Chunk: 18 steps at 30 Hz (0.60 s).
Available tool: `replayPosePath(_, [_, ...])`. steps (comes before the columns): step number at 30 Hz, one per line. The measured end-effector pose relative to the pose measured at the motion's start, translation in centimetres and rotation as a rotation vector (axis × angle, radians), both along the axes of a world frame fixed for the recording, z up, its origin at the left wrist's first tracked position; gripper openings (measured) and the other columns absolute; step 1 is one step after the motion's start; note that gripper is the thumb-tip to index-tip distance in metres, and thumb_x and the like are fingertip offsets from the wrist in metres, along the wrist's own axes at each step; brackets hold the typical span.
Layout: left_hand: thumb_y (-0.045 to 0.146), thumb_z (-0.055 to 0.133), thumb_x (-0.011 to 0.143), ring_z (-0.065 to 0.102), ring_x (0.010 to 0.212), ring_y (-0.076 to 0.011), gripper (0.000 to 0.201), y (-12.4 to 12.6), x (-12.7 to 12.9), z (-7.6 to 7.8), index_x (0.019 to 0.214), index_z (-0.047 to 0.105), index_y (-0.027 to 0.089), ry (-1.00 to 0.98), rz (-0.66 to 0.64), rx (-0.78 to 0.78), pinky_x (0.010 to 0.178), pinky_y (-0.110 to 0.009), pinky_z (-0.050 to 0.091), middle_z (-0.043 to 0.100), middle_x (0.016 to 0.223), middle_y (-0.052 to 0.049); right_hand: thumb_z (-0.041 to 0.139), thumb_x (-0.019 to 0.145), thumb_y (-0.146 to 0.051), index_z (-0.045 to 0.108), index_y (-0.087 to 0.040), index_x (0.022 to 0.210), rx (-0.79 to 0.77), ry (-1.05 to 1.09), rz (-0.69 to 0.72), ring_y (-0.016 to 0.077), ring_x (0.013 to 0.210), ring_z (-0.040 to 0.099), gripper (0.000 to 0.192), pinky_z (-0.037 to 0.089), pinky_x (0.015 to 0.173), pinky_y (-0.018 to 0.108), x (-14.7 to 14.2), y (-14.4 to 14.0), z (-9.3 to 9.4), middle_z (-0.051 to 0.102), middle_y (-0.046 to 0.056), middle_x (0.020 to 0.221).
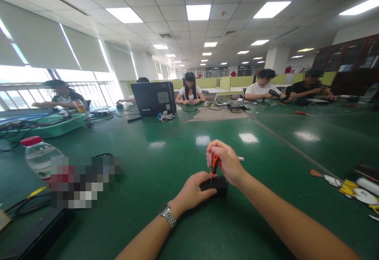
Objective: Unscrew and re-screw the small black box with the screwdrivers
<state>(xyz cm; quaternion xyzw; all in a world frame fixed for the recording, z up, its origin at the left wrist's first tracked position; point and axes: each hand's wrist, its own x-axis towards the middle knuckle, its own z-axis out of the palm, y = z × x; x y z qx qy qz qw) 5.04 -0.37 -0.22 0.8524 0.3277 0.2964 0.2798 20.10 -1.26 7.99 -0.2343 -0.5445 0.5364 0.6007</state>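
A small black box point(220, 186) rests on the green tabletop in front of me. My left hand point(195, 189) grips its left side, with the thumb along the near edge and the fingers on the far one. In my right hand point(226, 161) is an orange and black screwdriver point(214, 164), held upright from above. Its thin shaft points down at the top of the box, beside my left hand. Whether the tip sits in a screw is too small to tell.
A water bottle point(41, 157) with a red cap and a long black case point(38, 232) are at left. Behind them lies a green basket point(65, 126) of cables. A black computer case point(154, 98) stands farther back. Tools and gloves point(349, 189) lie at right. Several people sit across the table.
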Motion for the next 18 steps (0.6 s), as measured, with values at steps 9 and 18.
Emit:
replayPosePath(9, [0.031,0.067,0.08,0.059,0.095,-0.0226,0.039,0.02,-0.01,0.04,0.118,0.062,0.023,0.002,-0.004,-0.005,0.089,-0.033,0.046,0.065,0.105,-0.004,0.061,0.075,-0.033,0.054,-0.02,0.082,-0.01,-0.083,-0.045,0.0097,0.048,0.049,0.016,0.04,0.049,0.022,-0.03,-0.12,0.23,0.055,-0.006,0.057])
replayPosePath(18, [0.032,0.067,0.079,0.059,0.095,-0.0227,0.04,0.03,-0.02,-0.08,0.118,0.061,0.023,0.004,0.005,-0.007,0.089,-0.034,0.046,0.065,0.105,-0.005,0.059,0.075,-0.029,0.053,-0.02,0.08,-0.02,-0.022,-0.074,0.0089,0.048,0.048,0.013,0.045,0.053,0.024,-0.12,-0.31,0.69,0.054,-0.007,0.054])
